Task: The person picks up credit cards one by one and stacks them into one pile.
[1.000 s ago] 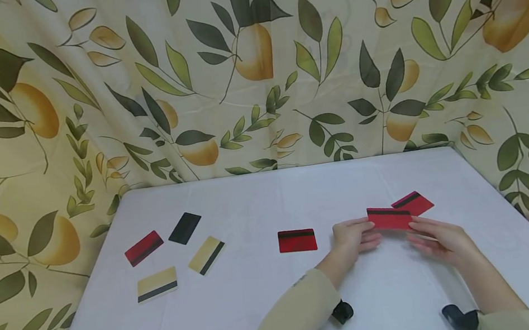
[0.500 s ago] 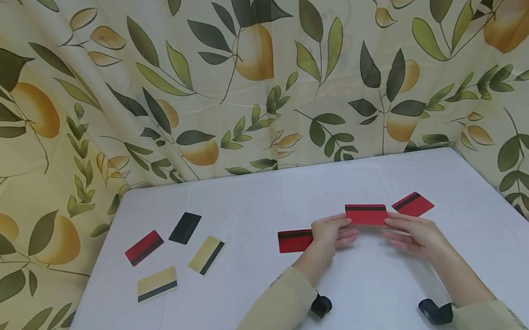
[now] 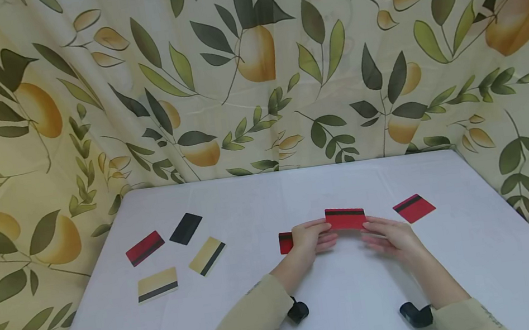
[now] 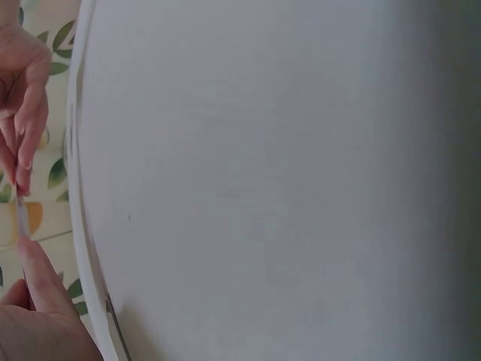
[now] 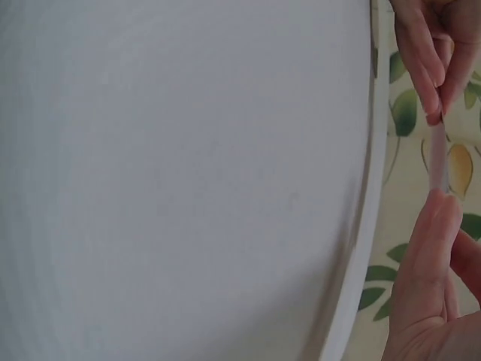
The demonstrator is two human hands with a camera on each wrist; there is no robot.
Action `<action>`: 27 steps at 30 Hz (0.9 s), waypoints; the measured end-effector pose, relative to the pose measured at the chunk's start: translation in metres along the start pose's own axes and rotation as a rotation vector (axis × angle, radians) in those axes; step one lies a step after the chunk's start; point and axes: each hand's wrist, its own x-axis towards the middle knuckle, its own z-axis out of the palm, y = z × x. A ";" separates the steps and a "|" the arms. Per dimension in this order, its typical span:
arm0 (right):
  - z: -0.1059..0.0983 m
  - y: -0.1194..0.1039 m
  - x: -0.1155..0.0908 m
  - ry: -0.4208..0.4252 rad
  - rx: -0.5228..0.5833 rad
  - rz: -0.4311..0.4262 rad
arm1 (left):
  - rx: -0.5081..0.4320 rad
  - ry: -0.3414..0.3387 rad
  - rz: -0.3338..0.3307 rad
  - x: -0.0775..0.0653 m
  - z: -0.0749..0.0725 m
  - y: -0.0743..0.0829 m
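Observation:
Between both hands a red card point(image 3: 345, 219) with a black stripe is held up over the table. My left hand point(image 3: 308, 242) pinches its left end between thumb and fingers, and my right hand point(image 3: 392, 236) pinches the right end. Both wrist views catch the card point(image 4: 22, 216) nearly edge-on, as a thin strip point(image 5: 438, 159) spanning the two sets of fingertips. Behind the left hand, a second red card point(image 3: 285, 242) lies on the table, mostly covered. Right of the right hand lies another red card point(image 3: 414, 209), tilted.
On the table's left side lie a red card point(image 3: 145, 249), a black card point(image 3: 186, 229) and two gold cards, one slanted point(image 3: 207, 256) and one nearer the front point(image 3: 157, 285). A patterned curtain point(image 3: 256, 104) hangs behind the white table point(image 3: 245, 314).
Both hands have moved left together with the held red card, away from the tilted red card at right. The left hand now covers most of the middle red card.

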 end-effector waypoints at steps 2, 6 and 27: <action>0.005 0.002 0.000 0.007 0.008 0.004 | 0.011 0.002 -0.003 -0.002 -0.005 0.002; 0.014 0.005 0.000 0.012 -0.009 0.008 | 0.015 -0.001 -0.007 -0.004 -0.015 0.005; 0.060 0.017 0.002 0.042 -0.122 0.021 | 0.035 0.005 -0.054 -0.017 -0.064 0.015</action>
